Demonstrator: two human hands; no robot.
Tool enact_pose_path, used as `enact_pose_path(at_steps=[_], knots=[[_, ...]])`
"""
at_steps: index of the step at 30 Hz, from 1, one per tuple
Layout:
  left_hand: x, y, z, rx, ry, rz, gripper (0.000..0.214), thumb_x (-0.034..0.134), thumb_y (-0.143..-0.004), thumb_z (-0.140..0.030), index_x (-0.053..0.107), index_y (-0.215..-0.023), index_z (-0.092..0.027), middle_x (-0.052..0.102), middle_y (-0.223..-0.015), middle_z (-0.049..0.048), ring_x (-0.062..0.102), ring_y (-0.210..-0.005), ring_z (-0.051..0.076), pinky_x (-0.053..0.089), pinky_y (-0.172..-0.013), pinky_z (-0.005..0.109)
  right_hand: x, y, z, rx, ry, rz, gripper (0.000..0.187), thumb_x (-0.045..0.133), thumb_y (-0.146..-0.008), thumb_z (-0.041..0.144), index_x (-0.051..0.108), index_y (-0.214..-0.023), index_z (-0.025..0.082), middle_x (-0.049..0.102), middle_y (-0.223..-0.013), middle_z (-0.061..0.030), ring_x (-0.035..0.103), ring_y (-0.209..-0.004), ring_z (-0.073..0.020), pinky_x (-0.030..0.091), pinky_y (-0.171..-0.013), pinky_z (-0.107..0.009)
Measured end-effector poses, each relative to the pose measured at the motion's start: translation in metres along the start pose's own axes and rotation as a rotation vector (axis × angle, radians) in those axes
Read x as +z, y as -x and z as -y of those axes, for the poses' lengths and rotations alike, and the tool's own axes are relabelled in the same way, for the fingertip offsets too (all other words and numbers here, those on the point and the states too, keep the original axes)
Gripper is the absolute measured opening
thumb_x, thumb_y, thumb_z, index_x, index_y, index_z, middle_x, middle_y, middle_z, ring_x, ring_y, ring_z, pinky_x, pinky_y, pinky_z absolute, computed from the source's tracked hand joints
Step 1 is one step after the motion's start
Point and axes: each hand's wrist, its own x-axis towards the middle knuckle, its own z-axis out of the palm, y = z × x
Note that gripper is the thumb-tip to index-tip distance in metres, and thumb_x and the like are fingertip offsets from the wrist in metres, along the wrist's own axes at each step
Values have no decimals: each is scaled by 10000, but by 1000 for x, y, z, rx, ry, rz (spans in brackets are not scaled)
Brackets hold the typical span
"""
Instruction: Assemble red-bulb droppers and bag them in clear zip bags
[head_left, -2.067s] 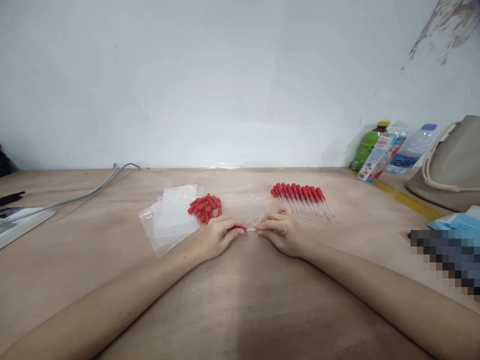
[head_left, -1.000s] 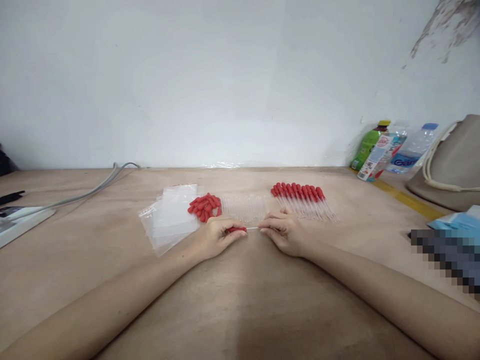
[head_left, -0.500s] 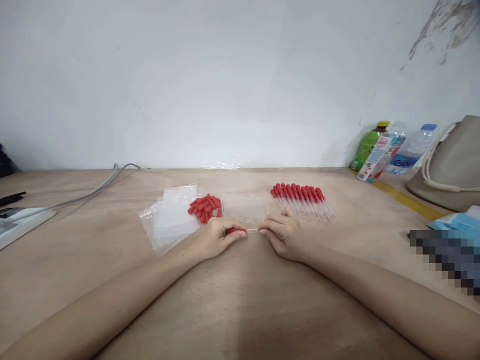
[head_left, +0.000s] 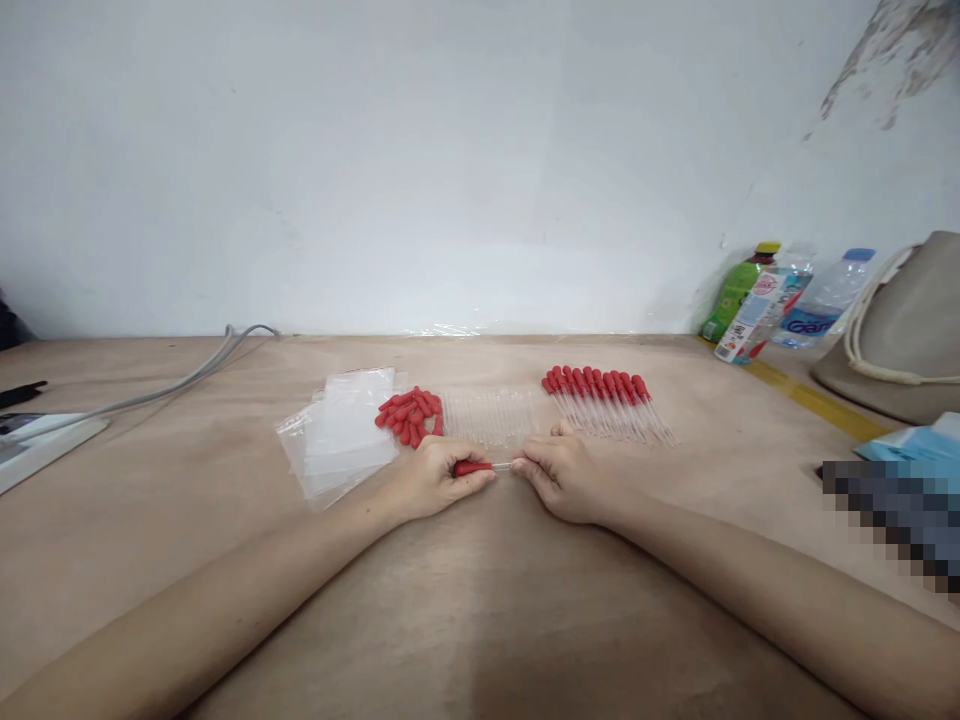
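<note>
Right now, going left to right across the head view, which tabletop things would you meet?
Gray cable, plastic bags, loose red bulbs, clear tubes, red-topped droppers, green bottle, blue-capped bottle, beige corded object.

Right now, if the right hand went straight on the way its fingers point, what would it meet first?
Following the clear tube it pinches, the right hand would likely meet the left hand or the red bulb it holds; which comes first is unclear.

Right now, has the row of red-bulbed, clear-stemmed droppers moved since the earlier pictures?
No. The row of droppers lies in the same place, no nearer to or farther from the straight yellow tape strip.
</note>
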Motion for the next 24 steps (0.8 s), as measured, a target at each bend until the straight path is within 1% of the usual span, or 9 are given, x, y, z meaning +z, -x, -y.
enact_pose_path(at_steps=[3,9,14,17,19,21,23,24], knots=[[-1,0,-1,21,-9,-5,218,507,-821,-317,645,-847,-150,615,-659,5,547,-589,104,409,-539,199,1,-3,3,61,-43,48,281,385,-865,217,508,-617,164,577,-587,22,440,-514,-86,264,-663,-277],[-3,0,-1,96,-46,-4,200,508,-829,-290,636,-927,-172,645,-744,16,576,-652,110,425,-587,202,2,-6,7,110,-135,93,266,391,-860,199,578,-672,180,640,-642,22,506,-546,-93,283,-735,-308],[-4,-2,3,202,-99,26,222,480,-852,-293,617,-987,-180,658,-846,42,590,-774,137,445,-687,231,0,-8,7,121,-157,143,291,374,-873,212,576,-665,185,637,-629,21,513,-549,-103,310,-755,-322],[-4,-2,4,252,-117,12,242,465,-863,-301,604,-1012,-170,657,-868,57,586,-801,146,447,-714,246,-5,-9,7,106,-143,158,299,372,-880,234,566,-659,181,628,-632,11,511,-578,-111,327,-732,-312],[-3,-1,4,249,-133,-11,237,473,-859,-313,610,-983,-165,651,-836,58,584,-780,148,450,-700,249,-11,-9,8,73,-128,170,265,399,-868,242,569,-675,179,624,-648,3,506,-590,-111,335,-700,-296],[-2,0,5,209,-147,-35,235,497,-843,-326,598,-982,-165,634,-837,56,577,-768,147,453,-681,247,-18,-9,9,50,-131,184,195,442,-838,222,586,-714,181,622,-661,0,504,-590,-107,340,-648,-269],[-2,1,6,148,-140,-73,286,531,-819,-339,555,-1049,-171,606,-849,50,565,-742,142,454,-645,242,-25,-8,8,65,-153,202,154,468,-803,192,607,-738,184,618,-652,2,501,-572,-101,335,-583,-239],[-1,1,7,114,-132,-95,333,546,-807,-340,521,-1097,-178,588,-852,44,556,-722,137,453,-624,239,-29,-8,5,95,-162,208,153,472,-791,187,615,-736,184,615,-640,2,498,-559,-100,331,-555,-230]])
